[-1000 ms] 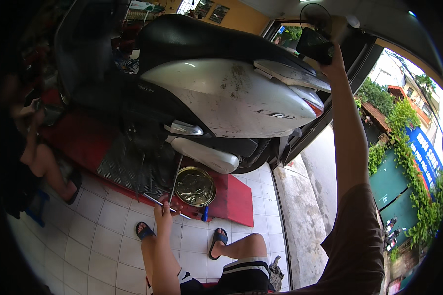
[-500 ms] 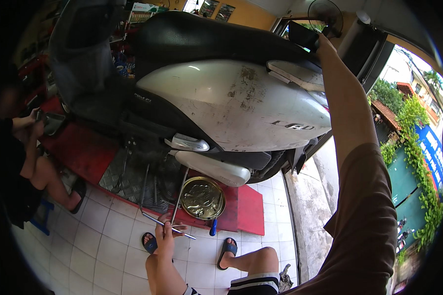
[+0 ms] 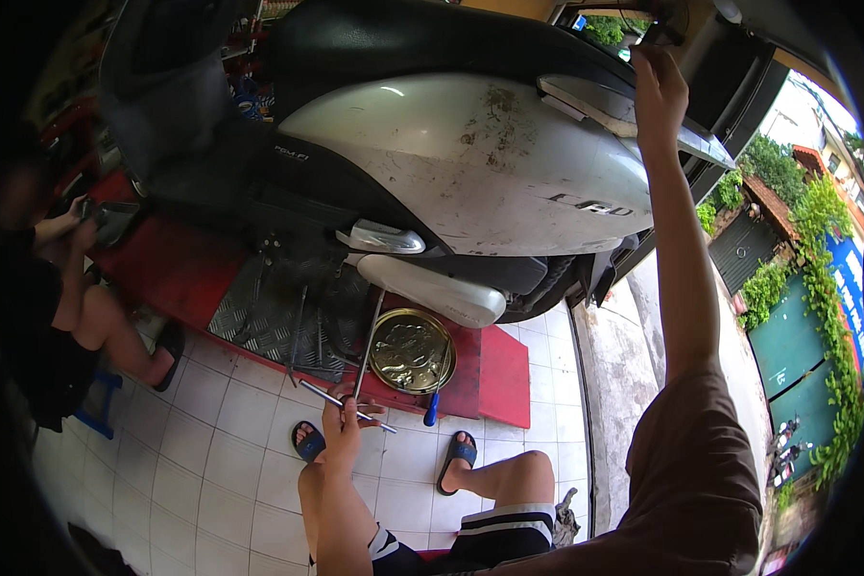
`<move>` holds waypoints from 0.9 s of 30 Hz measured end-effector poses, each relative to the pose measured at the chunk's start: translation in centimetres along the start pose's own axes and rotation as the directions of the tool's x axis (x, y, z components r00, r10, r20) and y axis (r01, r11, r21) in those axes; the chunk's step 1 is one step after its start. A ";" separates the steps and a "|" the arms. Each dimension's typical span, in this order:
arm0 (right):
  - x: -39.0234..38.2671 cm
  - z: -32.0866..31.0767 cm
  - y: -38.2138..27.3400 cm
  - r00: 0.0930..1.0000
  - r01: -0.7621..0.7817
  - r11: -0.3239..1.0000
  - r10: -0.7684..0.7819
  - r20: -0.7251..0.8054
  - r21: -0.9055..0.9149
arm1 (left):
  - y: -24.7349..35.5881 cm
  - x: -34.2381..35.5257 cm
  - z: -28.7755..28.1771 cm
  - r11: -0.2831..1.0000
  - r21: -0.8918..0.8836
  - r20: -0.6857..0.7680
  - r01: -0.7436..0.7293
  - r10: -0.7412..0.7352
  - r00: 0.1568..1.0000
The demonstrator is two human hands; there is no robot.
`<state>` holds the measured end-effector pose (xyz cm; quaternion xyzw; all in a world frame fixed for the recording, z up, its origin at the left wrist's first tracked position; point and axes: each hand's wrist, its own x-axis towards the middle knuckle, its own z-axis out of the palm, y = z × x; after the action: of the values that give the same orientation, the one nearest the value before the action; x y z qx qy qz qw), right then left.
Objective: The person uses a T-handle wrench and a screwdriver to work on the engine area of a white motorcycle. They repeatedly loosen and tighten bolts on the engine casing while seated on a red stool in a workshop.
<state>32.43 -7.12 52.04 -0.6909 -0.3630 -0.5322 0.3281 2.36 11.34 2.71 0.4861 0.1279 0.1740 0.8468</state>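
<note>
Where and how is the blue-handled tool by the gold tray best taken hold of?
Probably by its blue handle, coming from the person's side and slightly from the right. That thick end points toward the person at the near edge of the red platform, while the thin shaft runs back toward the gold tray; the left hand, holding a metal bar, is just to the left.

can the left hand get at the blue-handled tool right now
Probably, but not freely: the left hand holds a metal bar, though the blue-handled tool sits close by with its handle uncovered.
</note>
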 end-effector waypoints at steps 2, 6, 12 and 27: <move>-11.1 -3.7 -6.0 0.927 0.121 0.946 -0.215 0.308 0.300 | -0.4 0.1 0.1 0.999 -0.013 0.026 -0.033 0.033 0.999; -34.1 -6.1 -15.6 0.493 -0.319 0.869 -0.190 0.849 0.379 | -1.0 0.0 0.8 0.995 0.072 -0.024 -0.063 0.065 0.998; -52.6 -1.6 -15.8 -0.178 -0.924 -0.369 0.189 0.966 -0.098 | -2.1 -1.0 2.3 0.429 0.827 0.277 -0.364 0.252 0.927; -52.4 6.3 -16.0 0.010 -0.791 -0.611 0.023 1.000 0.022 | -0.6 -1.9 5.3 0.288 0.944 0.104 -0.162 0.206 0.973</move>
<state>12.99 -1.47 0.71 -0.4053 -0.1143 0.4772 0.7713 2.79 6.18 4.89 0.8971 0.1648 0.1711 0.3725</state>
